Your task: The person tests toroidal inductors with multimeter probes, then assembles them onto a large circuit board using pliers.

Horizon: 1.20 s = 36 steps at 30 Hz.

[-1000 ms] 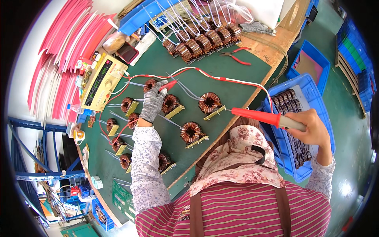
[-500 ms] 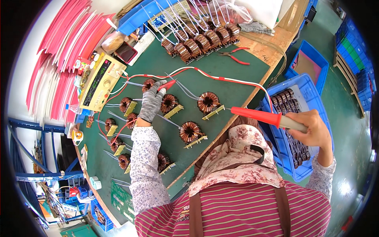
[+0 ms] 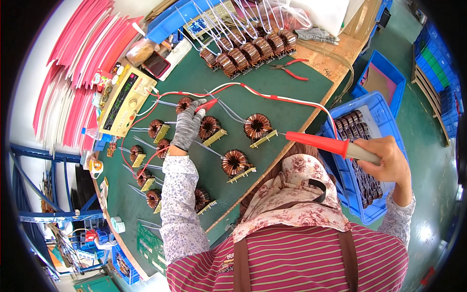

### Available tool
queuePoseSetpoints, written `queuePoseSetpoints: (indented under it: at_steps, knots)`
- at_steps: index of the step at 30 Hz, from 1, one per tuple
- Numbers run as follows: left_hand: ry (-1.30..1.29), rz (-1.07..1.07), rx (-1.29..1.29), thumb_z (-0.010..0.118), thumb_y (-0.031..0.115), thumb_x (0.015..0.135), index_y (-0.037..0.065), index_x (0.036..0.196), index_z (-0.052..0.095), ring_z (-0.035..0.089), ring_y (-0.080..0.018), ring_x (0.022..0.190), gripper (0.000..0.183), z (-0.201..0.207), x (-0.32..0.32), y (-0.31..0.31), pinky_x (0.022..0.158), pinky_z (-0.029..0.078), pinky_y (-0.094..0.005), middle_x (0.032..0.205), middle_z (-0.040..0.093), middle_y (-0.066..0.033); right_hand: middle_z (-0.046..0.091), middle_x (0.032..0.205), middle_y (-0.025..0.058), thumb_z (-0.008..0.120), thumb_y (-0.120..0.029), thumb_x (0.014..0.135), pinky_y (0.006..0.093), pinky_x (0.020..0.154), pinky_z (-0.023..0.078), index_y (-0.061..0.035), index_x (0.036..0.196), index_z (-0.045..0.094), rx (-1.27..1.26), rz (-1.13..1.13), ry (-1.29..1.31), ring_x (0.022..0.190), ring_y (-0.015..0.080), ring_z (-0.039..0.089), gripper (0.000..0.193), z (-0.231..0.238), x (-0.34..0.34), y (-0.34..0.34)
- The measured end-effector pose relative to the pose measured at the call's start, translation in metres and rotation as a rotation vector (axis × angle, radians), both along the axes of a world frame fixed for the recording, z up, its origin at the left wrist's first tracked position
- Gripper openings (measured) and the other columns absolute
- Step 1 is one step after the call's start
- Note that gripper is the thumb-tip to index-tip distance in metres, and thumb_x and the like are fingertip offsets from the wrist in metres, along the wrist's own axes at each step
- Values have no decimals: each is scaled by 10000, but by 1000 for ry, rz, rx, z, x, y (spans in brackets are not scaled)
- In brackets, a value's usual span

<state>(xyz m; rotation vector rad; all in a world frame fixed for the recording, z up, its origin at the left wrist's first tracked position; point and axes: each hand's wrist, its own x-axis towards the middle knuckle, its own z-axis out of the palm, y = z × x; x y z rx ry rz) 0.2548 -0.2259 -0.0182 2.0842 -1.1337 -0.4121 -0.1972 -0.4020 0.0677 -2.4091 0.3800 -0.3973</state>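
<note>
The probe (image 3: pixel 318 142) is held in the bare right hand (image 3: pixel 386 158), its fingers closed around the grey grip, with the red barrel aimed level at the coil (image 3: pixel 258 126). The coil is stood on the green mat (image 3: pixel 292 107), near the mat's right edge; the probe's metal point is brought to the end of its board (image 3: pixel 264 139), though whether the two touch cannot be told. By the gloved left hand (image 3: pixel 186 127) a red tip (image 3: pixel 208 104) is pinched, fingers bent in and almost no gap left, just beside the coil's grey leads (image 3: pixel 229 111); contact there is not made out either. The probe is joined to the meter (image 3: pixel 127 102) by a red and white cable (image 3: pixel 287 99). The coil is judged dense and heavy for its bulk, stiff in the ring, with smooth windings that may be a little slippery and whose coating could be scratched. It is best gripped across the ring's outer sides; the thin board and its pins seem fragile and should not be squeezed, and the flexible leads should not be used for lifting.
</note>
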Motion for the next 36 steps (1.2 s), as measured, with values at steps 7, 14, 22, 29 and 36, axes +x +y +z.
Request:
queuePoseSetpoints:
  at_steps: [7, 14, 22, 29, 36]
  knots:
    - [14, -7, -13, 554, 84, 858, 50, 1122, 585, 543, -138, 805, 268, -4, 3, 2, 780, 451, -274, 898, 615, -96, 577, 640, 158, 659, 11, 610, 339, 470, 417, 33, 1002, 608, -2, 6, -15, 519, 306, 565, 397, 3, -1, 1]
    - [48, 3, -12, 555, 77, 855, 48, 1116, 587, 541, -135, 799, 264, 1, -3, 0, 774, 451, -271, 895, 613, -93, 579, 650, 154, 657, 14, 611, 341, 474, 419, 27, 1003, 610, -7, -5, -13, 531, 308, 568, 395, 4, -2, 3]
    - [48, 19, 3, 556, 66, 855, 49, 1117, 586, 521, -113, 750, 264, 4, -5, -1, 732, 450, -248, 854, 605, -60, 585, 659, 150, 654, 11, 609, 332, 477, 422, 26, 998, 613, -29, 2, -20, 528, 297, 566, 392, 5, -3, 1]
    - [224, 85, -19, 552, 54, 857, 54, 1131, 585, 472, -49, 688, 276, 16, -5, 3, 601, 424, -205, 854, 591, -13, 607, 713, 154, 643, -36, 679, 271, 533, 437, 35, 1044, 597, 25, -132, -327, 560, 190, 586, 374, 14, 9, -8]
    - [74, 113, -236, 560, 50, 855, 49, 1151, 576, 494, -48, 679, 296, 74, -30, 31, 578, 431, -200, 926, 624, -27, 601, 770, 177, 657, -90, 718, 331, 611, 461, -27, 1044, 593, -1, -113, -268, 645, 299, 590, 338, -28, 122, -22]
